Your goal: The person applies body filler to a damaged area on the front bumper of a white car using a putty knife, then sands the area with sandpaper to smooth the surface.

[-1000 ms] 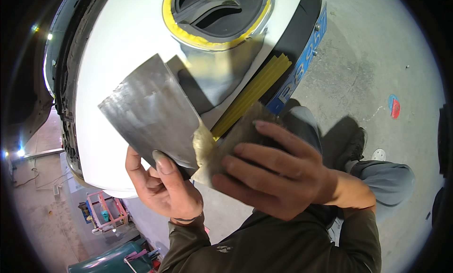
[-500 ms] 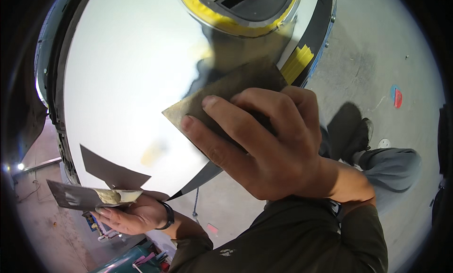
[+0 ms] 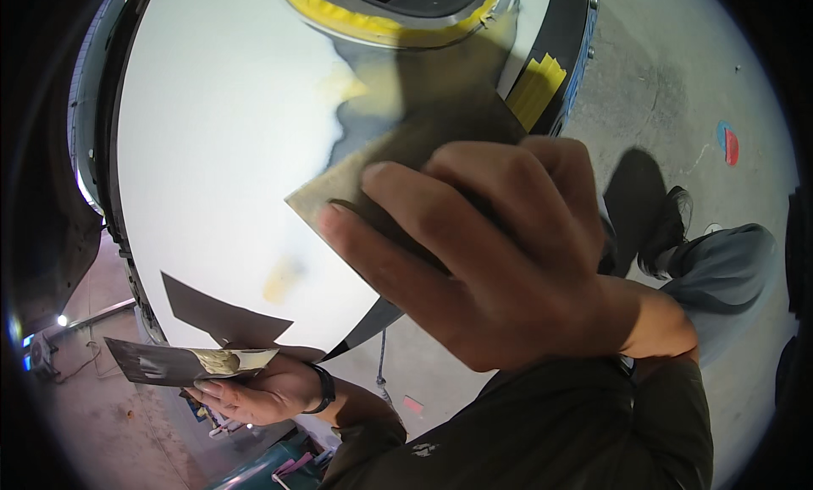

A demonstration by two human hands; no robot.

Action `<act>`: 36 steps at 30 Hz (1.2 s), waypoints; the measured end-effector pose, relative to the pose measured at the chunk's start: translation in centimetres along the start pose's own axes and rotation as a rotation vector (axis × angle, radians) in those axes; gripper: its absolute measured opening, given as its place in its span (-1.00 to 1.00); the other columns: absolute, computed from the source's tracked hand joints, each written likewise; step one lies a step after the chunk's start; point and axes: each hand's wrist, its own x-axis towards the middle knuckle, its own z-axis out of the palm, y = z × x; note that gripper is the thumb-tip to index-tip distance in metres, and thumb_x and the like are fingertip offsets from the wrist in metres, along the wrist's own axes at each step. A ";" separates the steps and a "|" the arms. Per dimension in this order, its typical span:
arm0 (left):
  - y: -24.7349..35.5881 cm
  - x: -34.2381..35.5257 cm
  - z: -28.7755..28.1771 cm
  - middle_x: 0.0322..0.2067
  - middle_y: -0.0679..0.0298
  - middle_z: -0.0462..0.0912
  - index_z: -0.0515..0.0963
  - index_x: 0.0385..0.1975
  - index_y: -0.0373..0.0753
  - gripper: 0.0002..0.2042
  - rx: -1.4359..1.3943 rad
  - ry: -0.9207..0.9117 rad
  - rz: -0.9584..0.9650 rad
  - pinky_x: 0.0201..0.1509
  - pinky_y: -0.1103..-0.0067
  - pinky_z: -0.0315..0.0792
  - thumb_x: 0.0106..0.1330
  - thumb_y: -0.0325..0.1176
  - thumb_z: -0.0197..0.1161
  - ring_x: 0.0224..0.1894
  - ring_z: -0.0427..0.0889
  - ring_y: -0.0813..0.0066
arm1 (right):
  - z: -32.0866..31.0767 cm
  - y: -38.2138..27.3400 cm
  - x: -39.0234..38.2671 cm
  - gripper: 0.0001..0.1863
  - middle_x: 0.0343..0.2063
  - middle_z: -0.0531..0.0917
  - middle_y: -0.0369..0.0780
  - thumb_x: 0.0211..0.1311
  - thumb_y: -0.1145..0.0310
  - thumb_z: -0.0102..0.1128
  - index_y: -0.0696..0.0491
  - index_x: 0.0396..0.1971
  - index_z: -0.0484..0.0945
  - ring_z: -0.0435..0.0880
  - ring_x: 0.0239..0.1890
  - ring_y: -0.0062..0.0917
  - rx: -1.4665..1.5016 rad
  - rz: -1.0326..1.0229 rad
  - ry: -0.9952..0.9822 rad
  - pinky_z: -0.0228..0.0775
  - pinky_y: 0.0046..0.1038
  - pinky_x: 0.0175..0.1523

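Observation:
My right hand [image 3: 517, 261] is closed on a thin, flat putty spreader [image 3: 326, 185], fingers stretched across its face and the thumb hidden. This spreader lies over the dark and yellowish patch of a white car panel [image 3: 212, 168]; whether its far edge touches the surface I cannot tell. At lower left my left hand [image 3: 271, 393] holds a second flat metal spreader [image 3: 157, 363] from below. A lump of beige putty [image 3: 218, 362] sits on that plate. The plate's shadow falls on the panel beside it.
Yellow masking tape [image 3: 339, 9] rings a dark round recess at the panel's top. More yellow tape strips [image 3: 535, 92] cross the black trim at right. A blue and red floor mark [image 3: 730, 144] and my shoe [image 3: 669, 232] are at right. A green container [image 3: 262, 469] stands at lower left.
The view has shifted, so the taped ring sits higher and further left. My left hand with its putty-loaded spreader appears slightly further right and lower. Both hands keep their holds.

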 end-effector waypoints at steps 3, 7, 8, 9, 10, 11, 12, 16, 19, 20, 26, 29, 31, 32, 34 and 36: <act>0.1 0.1 -0.3 0.30 -0.10 0.40 0.44 0.20 -0.59 -0.60 -0.179 -0.072 -0.103 0.40 0.22 0.46 0.51 -0.39 0.12 0.27 0.51 0.13 | 1.0 0.0 0.1 -0.63 -0.21 0.71 -0.39 -0.04 0.20 0.43 -0.12 -0.15 0.80 0.53 -0.24 -0.53 0.027 -0.003 0.017 0.19 -0.37 -0.25; -0.1 0.0 -0.7 0.37 -0.16 0.33 0.35 0.28 -0.61 -0.54 -0.001 -0.053 0.017 0.42 0.16 0.48 0.54 -0.37 0.10 0.33 0.49 0.09 | 0.7 0.3 -1.8 -0.62 -0.18 0.70 -0.38 -0.05 0.25 0.40 -0.12 -0.13 0.81 0.53 -0.20 -0.52 0.121 -0.004 -0.038 0.18 -0.35 -0.31; -0.2 0.0 -0.7 0.37 -0.16 0.34 0.35 0.28 -0.61 -0.54 -0.039 -0.091 0.013 0.41 0.18 0.49 0.55 -0.36 0.10 0.32 0.50 0.10 | 0.2 0.4 -2.4 -0.62 -0.16 0.70 -0.37 -0.03 0.26 0.40 -0.12 -0.12 0.81 0.53 -0.18 -0.52 0.143 -0.014 -0.063 0.20 -0.35 -0.31; -0.1 0.0 -0.6 0.36 -0.17 0.35 0.34 0.29 -0.61 -0.53 -0.039 -0.101 0.010 0.40 0.20 0.50 0.55 -0.35 0.09 0.31 0.50 0.10 | -0.2 0.5 -2.9 -0.62 -0.14 0.69 -0.36 0.00 0.28 0.39 -0.12 -0.10 0.80 0.53 -0.16 -0.52 0.151 -0.015 -0.096 0.21 -0.35 -0.32; 0.0 0.1 -0.5 0.36 -0.17 0.36 0.34 0.29 -0.61 -0.53 -0.016 -0.049 -0.004 0.39 0.22 0.50 0.56 -0.34 0.09 0.30 0.51 0.10 | -0.7 0.6 -3.3 -0.63 -0.12 0.69 -0.35 0.01 0.28 0.39 -0.11 -0.09 0.80 0.54 -0.16 -0.52 0.153 -0.020 -0.119 0.22 -0.35 -0.32; 0.1 0.0 -0.3 0.34 -0.17 0.38 0.34 0.30 -0.60 -0.53 -0.017 -0.126 0.026 0.38 0.24 0.51 0.56 -0.33 0.09 0.29 0.52 0.12 | -1.1 0.6 -3.5 -0.63 -0.13 0.68 -0.35 0.03 0.28 0.39 -0.11 -0.09 0.80 0.54 -0.17 -0.52 0.153 -0.021 -0.128 0.23 -0.35 -0.31; 0.3 -0.1 -0.1 0.33 -0.17 0.40 0.34 0.30 -0.60 -0.53 0.001 -0.141 0.050 0.37 0.27 0.52 0.56 -0.33 0.09 0.28 0.52 0.13 | -1.5 0.7 -3.6 -0.64 -0.13 0.68 -0.35 0.05 0.27 0.39 -0.11 -0.08 0.79 0.54 -0.17 -0.52 0.177 -0.007 -0.167 0.23 -0.36 -0.31; 0.9 -0.3 0.7 0.28 -0.18 0.45 0.34 0.32 -0.58 -0.51 0.059 -0.020 -0.024 0.33 0.34 0.54 0.56 -0.32 0.10 0.24 0.54 0.17 | -1.3 0.3 -2.3 -0.64 -0.20 0.67 -0.34 0.06 0.24 0.40 -0.10 -0.09 0.79 0.55 -0.23 -0.53 0.111 0.020 -0.048 0.23 -0.38 -0.30; 1.0 -0.2 1.0 0.28 -0.19 0.45 0.33 0.32 -0.59 -0.51 0.041 0.012 -0.027 0.33 0.34 0.54 0.57 -0.31 0.10 0.23 0.55 0.18 | 0.4 -0.3 -0.6 -0.71 -0.30 0.63 -0.35 0.04 0.27 0.38 -0.03 -0.20 0.77 0.50 -0.26 -0.55 0.073 0.074 0.100 0.17 -0.38 -0.28; 0.9 -0.1 0.9 0.29 -0.18 0.45 0.33 0.32 -0.59 -0.51 0.042 -0.003 -0.025 0.33 0.34 0.53 0.56 -0.31 0.10 0.23 0.55 0.18 | 0.9 -0.5 -0.1 -0.77 -0.34 0.60 -0.35 0.05 0.31 0.36 0.05 -0.27 0.75 0.46 -0.24 -0.55 0.079 0.093 0.137 0.13 -0.37 -0.26; -0.1 0.0 -0.4 0.29 -0.17 0.45 0.36 0.31 -0.58 -0.52 -0.083 -0.034 -0.023 0.35 0.32 0.51 0.53 -0.36 0.13 0.25 0.54 0.16 | 1.6 -0.9 0.0 -0.77 -0.35 0.59 -0.38 0.01 0.33 0.38 0.06 -0.30 0.75 0.45 -0.27 -0.56 0.098 0.131 0.089 0.10 -0.36 -0.27; -0.8 0.1 -1.7 0.32 -0.17 0.41 0.42 0.29 -0.53 -0.57 -0.072 -0.071 0.017 0.37 0.30 0.49 0.53 -0.39 0.11 0.29 0.53 0.13 | 0.5 -0.7 -1.7 -0.68 -0.25 0.67 -0.37 0.01 0.26 0.39 -0.11 -0.17 0.80 0.55 -0.24 -0.56 0.123 0.060 -0.079 0.17 -0.39 -0.34; -1.4 0.2 -2.5 0.36 -0.18 0.36 0.46 0.28 -0.49 -0.60 -0.007 -0.058 0.056 0.39 0.28 0.48 0.54 -0.40 0.09 0.31 0.51 0.11 | -0.3 -0.7 -2.8 -0.68 -0.22 0.67 -0.36 0.03 0.27 0.39 -0.12 -0.15 0.81 0.55 -0.22 -0.56 0.152 0.044 -0.081 0.17 -0.40 -0.34; -1.6 0.2 -2.9 0.37 -0.17 0.34 0.48 0.27 -0.47 -0.61 0.003 -0.113 0.098 0.39 0.27 0.48 0.55 -0.39 0.08 0.32 0.50 0.12 | -0.6 -0.7 -3.2 -0.68 -0.21 0.67 -0.36 0.04 0.28 0.40 -0.12 -0.14 0.81 0.55 -0.21 -0.56 0.162 0.060 -0.106 0.18 -0.40 -0.34; -2.1 0.4 -3.3 0.40 -0.14 0.31 0.51 0.26 -0.45 -0.62 0.167 -0.168 0.239 0.39 0.26 0.48 0.57 -0.38 0.06 0.34 0.48 0.13 | -1.1 -0.6 -3.6 -0.68 -0.20 0.67 -0.36 0.05 0.28 0.41 -0.13 -0.13 0.81 0.54 -0.20 -0.55 0.161 0.050 -0.145 0.18 -0.40 -0.33; -2.2 0.4 -3.5 0.42 -0.10 0.29 0.52 0.26 -0.44 -0.62 0.172 -0.235 0.305 0.39 0.27 0.48 0.58 -0.36 0.06 0.36 0.46 0.14 | -1.4 -0.5 -3.4 -0.68 -0.22 0.67 -0.36 0.05 0.26 0.42 -0.12 -0.14 0.81 0.53 -0.22 -0.54 0.155 0.069 -0.134 0.19 -0.39 -0.33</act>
